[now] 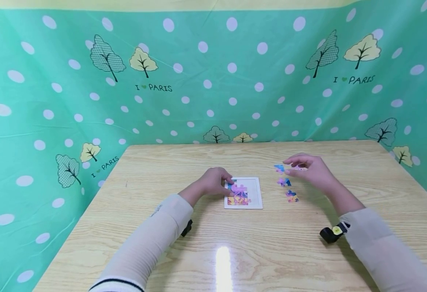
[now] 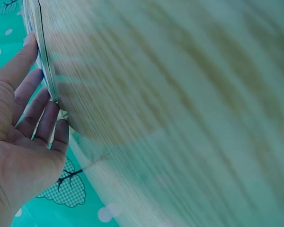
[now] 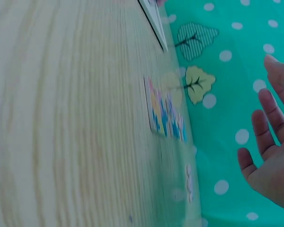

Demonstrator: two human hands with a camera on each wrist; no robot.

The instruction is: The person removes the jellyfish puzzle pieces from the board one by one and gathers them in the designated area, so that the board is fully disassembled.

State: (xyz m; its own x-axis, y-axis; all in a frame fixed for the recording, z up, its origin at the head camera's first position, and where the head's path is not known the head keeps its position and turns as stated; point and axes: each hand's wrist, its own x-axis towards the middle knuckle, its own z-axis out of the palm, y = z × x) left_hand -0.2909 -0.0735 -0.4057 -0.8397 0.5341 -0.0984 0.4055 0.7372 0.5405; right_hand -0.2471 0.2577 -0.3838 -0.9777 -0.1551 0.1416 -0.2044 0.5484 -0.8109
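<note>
My left hand (image 1: pixel 215 181) touches the left side of a white puzzle tray (image 1: pixel 256 192), its thumb and fingertips at the rim. In the left wrist view, the left fingers are loosely bent along the edge of the tray (image 2: pixel 46 56). Joined jigsaw pieces (image 1: pixel 239 196) in pink, blue and yellow fill the tray's left part; the right part shows white. My right hand (image 1: pixel 313 172) hovers above loose jigsaw pieces (image 1: pixel 284 181), fingers apart and holding nothing. One pinkish jigsaw piece (image 1: pixel 301 166) is partly hidden by that hand.
The loose pieces lie in a rough column right of the tray on a wooden table (image 1: pixel 206 239). Behind the table hangs a green dotted cloth (image 1: pixel 184 117). Each wrist carries a black strap device, the right one (image 1: pixel 331 234) just over the tabletop.
</note>
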